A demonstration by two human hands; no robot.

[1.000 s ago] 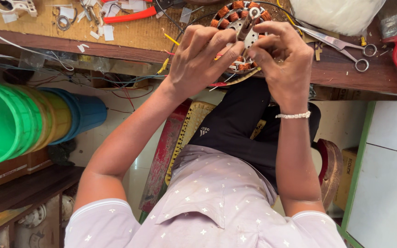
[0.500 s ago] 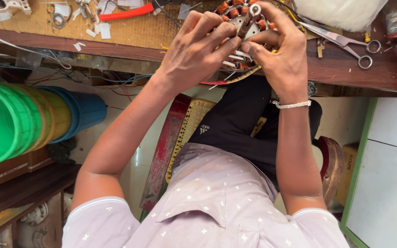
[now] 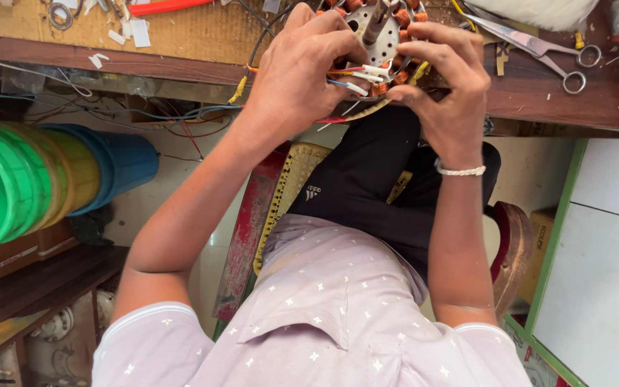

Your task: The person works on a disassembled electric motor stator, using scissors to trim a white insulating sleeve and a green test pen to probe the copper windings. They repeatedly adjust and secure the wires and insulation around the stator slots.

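Both hands clamp the round stator (image 3: pixel 385 36) from opposite sides, left hand (image 3: pixel 302 72) and right hand (image 3: pixel 445 79) equally close, its shaft pointing up at the camera

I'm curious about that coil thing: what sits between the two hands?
In the head view, the left hand and right hand flank a round stator with copper windings; its white-sleeved wire leads run between them.
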